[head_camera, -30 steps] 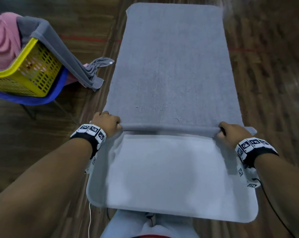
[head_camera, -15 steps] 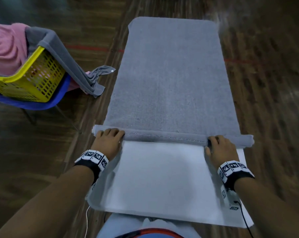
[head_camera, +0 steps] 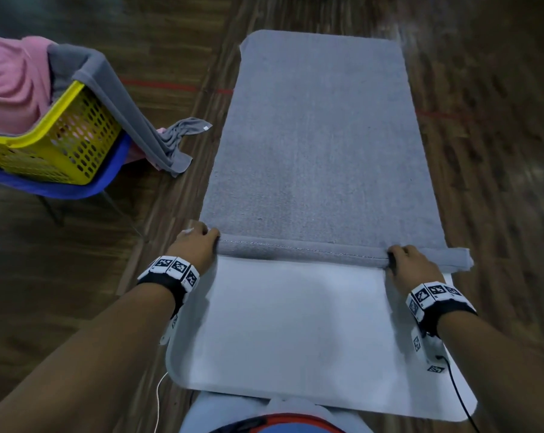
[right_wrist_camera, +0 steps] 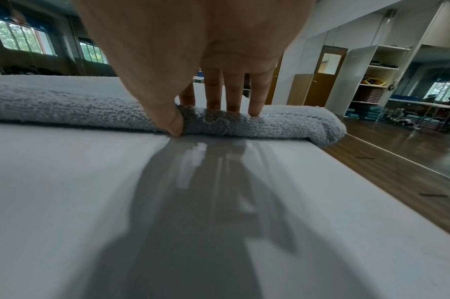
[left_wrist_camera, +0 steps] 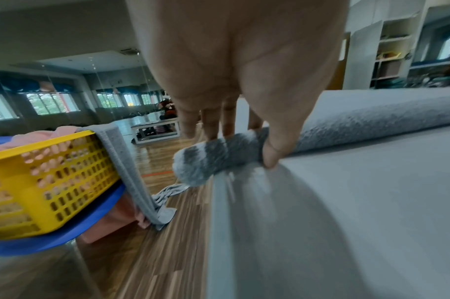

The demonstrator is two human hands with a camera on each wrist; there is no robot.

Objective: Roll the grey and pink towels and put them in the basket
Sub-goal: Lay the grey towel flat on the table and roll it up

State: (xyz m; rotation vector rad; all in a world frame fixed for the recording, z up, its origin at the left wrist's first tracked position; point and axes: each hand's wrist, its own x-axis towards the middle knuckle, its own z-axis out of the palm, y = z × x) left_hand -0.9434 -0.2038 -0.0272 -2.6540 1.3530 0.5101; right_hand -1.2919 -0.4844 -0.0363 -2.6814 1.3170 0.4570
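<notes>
A grey towel lies flat along the white table, and its near end is wound into a thin roll. My left hand grips the roll's left end, fingers over the top and thumb on the near side. Close to the right end, my right hand holds the roll the same way, and a short stub of roll sticks out past it. A pink towel fills the yellow basket at the left.
The basket stands on a blue chair left of the table. A second grey towel hangs over its rim down to the wooden floor. Cables run from both wrist bands along the table's near edge.
Both hands have pushed the roll away from me along the table. More bare white table now shows in front of the roll, and the roll is slightly thicker.
</notes>
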